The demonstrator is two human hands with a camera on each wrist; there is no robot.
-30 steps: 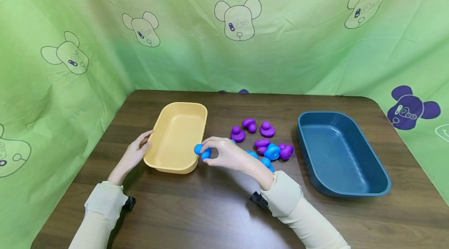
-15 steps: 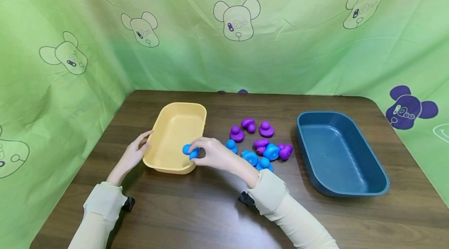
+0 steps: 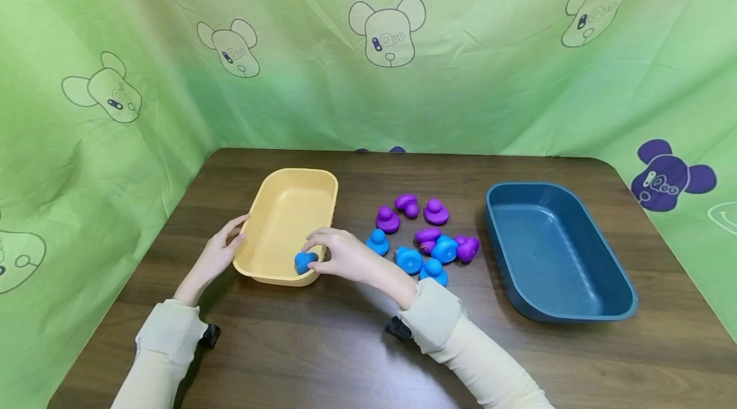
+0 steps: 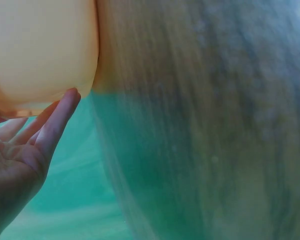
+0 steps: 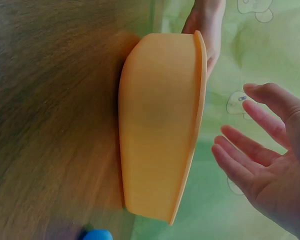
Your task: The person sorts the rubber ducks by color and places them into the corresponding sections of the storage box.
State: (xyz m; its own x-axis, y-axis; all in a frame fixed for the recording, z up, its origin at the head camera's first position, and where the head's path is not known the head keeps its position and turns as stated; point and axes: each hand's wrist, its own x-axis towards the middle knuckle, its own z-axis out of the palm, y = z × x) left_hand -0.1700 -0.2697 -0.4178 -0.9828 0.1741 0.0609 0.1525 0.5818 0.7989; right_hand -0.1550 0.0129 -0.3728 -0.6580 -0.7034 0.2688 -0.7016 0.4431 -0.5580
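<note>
My left hand rests against the left side of a yellow bin, its fingers fairly straight on the outer wall and rim. In the left wrist view, the left fingertips touch that wall. Over the bin's near right corner is my right hand. A small blue toy duck is just beyond its fingertips, inside the bin. The right wrist view shows the right hand with fingers spread and nothing between them. Whether the duck touches the bin floor is hard to tell.
Several purple toy ducks and blue toy ducks lie grouped right of the yellow bin on the brown table. A dark blue bin stands at the right. Behind the table hangs a green patterned cloth.
My right hand has moved left over the yellow bin and let go of the blue toy duck, which has dropped lower inside it. My left hand stays at the bin's side.
</note>
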